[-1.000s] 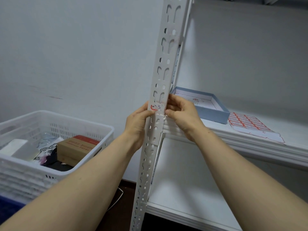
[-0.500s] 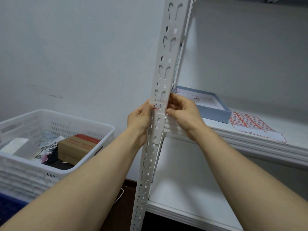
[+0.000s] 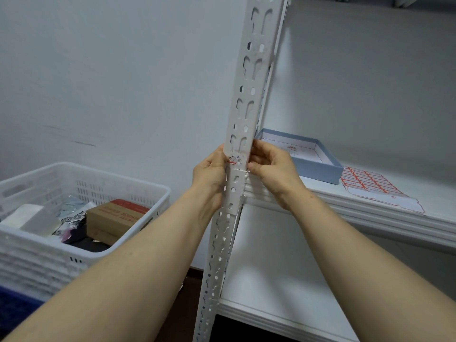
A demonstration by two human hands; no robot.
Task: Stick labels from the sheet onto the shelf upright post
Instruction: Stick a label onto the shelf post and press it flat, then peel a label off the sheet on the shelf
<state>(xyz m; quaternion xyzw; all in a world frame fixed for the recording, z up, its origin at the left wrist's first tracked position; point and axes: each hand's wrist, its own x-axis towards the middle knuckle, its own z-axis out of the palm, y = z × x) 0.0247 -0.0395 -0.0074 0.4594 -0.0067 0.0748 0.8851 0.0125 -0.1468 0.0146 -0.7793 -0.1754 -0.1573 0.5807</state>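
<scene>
left hand point(image 3: 209, 174) and right hand point(image 3: 271, 169) are each pinching a post point(image 3: 249, 95) edge beside the label point(image 3: 235, 160), sheet point(image 3: 370, 186) lying well apart

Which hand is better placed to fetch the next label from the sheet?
Likely right: the right hand grips the post on the shelf side, nearest the label sheet; the left hand is across the post.

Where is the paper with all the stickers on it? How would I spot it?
Find the tall upright post full of holes, then look right along the white shelf joined to it. A shallow blue box sits on that shelf, and just to its right the label sheet lies flat. It is the only white paper covered in rows of small red-edged labels.
</scene>
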